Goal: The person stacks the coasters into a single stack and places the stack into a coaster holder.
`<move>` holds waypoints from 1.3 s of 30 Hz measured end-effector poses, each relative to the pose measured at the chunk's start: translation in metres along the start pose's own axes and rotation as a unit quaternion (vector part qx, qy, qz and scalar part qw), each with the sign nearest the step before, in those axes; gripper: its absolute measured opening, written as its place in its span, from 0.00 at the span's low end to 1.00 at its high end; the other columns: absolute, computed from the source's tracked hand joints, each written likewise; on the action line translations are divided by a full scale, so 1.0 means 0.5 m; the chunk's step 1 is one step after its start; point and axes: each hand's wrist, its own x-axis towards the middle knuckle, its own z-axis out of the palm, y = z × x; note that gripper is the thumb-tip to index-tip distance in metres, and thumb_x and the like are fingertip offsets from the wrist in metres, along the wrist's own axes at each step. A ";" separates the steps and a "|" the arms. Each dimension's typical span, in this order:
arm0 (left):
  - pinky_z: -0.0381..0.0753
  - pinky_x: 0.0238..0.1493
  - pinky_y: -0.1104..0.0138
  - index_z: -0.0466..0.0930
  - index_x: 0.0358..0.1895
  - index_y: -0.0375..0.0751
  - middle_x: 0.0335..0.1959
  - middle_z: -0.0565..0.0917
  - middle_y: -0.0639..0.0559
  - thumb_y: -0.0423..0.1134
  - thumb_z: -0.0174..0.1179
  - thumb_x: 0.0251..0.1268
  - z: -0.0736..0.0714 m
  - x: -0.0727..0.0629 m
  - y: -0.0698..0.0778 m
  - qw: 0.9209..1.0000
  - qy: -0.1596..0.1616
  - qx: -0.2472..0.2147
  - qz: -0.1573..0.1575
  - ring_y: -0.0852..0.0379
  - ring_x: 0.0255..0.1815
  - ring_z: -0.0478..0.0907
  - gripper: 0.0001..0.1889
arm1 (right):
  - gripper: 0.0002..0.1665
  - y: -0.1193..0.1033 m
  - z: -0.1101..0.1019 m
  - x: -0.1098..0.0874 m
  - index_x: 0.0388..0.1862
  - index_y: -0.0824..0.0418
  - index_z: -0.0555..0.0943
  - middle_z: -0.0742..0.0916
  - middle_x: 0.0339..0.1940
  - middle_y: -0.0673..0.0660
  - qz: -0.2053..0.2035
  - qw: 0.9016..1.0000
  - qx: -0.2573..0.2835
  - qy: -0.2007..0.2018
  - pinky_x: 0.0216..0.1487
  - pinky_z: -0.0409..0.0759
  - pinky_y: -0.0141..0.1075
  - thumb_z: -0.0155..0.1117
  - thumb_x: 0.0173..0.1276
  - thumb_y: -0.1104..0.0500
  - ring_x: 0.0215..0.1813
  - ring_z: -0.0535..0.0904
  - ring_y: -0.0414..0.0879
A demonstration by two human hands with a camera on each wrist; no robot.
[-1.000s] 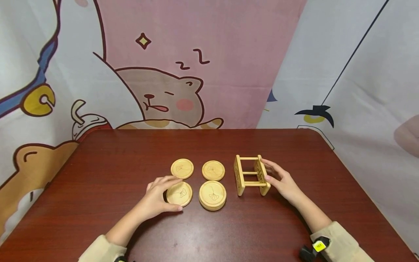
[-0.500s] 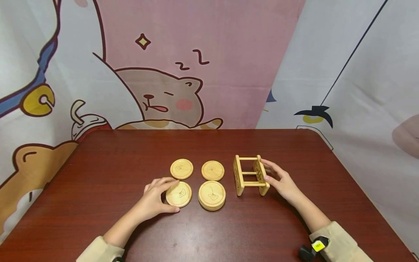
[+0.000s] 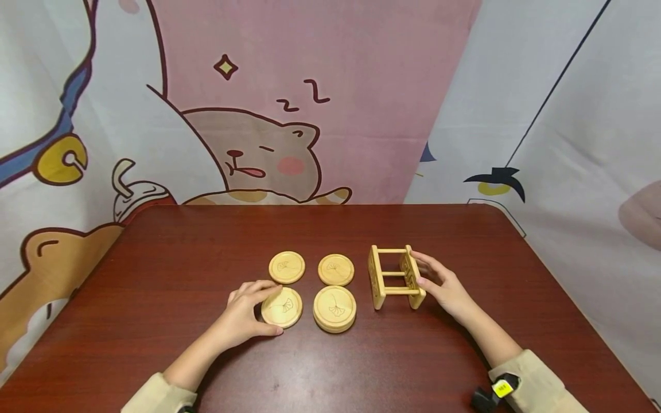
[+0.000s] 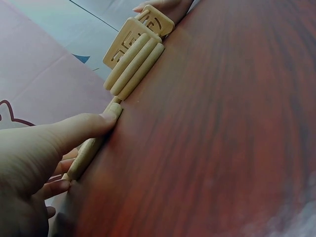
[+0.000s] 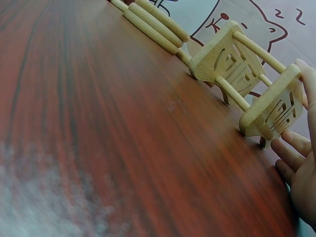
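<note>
My left hand (image 3: 242, 315) holds a round wooden coaster (image 3: 282, 307) flat on the table, thumb at its near edge and fingers at its far edge. In the left wrist view the thumb (image 4: 94, 123) lies along the coaster's side. My right hand (image 3: 445, 289) is at a small wooden rack (image 3: 396, 291), with thumb and forefinger on its right panel. In the right wrist view, that panel (image 5: 279, 103) stands against the fingertips, some of which hang lower beside it. A stack of coasters (image 3: 334, 308) with leaf engravings sits between the hands.
Two more coaster spots, a left one (image 3: 286, 267) and a right one (image 3: 336, 269), lie behind the front ones. All stand on a dark red-brown wooden table (image 3: 330, 367). A cartoon-printed cloth (image 3: 361, 86) hangs behind it.
The left hand and its coaster have shifted very slightly to the left since a second ago. The right hand, the rack and the other coasters look the same.
</note>
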 end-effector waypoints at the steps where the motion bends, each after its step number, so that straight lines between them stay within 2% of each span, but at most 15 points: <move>1: 0.55 0.53 0.49 0.78 0.59 0.38 0.57 0.76 0.51 0.46 0.80 0.30 0.000 0.000 -0.001 1.000 0.001 0.000 0.002 0.47 0.58 0.66 0.42 | 0.30 0.000 0.000 0.000 0.70 0.63 0.66 0.75 0.62 0.69 0.002 1.000 0.000 0.001 0.51 0.73 0.28 0.57 0.69 0.69 0.60 0.73 0.43; 15: 0.55 0.54 0.50 0.79 0.58 0.37 0.55 0.76 0.53 0.45 0.80 0.31 -0.002 0.003 0.000 1.000 0.025 -0.013 0.006 0.48 0.58 0.66 0.41 | 0.31 0.002 -0.003 0.000 0.71 0.65 0.64 0.73 0.63 0.71 0.003 1.000 0.006 -0.009 0.52 0.71 0.28 0.55 0.69 0.70 0.61 0.72 0.41; 24: 0.55 0.54 0.52 0.79 0.57 0.37 0.55 0.76 0.55 0.46 0.80 0.31 -0.004 0.005 0.004 0.999 0.047 -0.023 0.017 0.49 0.58 0.66 0.40 | 0.31 0.007 -0.002 -0.001 0.70 0.63 0.65 0.74 0.63 0.68 0.010 1.000 0.009 -0.004 0.53 0.71 0.28 0.56 0.69 0.69 0.60 0.72 0.39; 39: 0.54 0.56 0.50 0.79 0.58 0.37 0.56 0.76 0.54 0.45 0.80 0.32 -0.002 0.018 0.035 0.997 0.052 -0.038 0.034 0.51 0.59 0.66 0.40 | 0.31 0.006 -0.002 -0.001 0.70 0.62 0.66 0.74 0.63 0.68 0.013 1.000 0.003 -0.002 0.52 0.71 0.27 0.56 0.69 0.69 0.60 0.72 0.37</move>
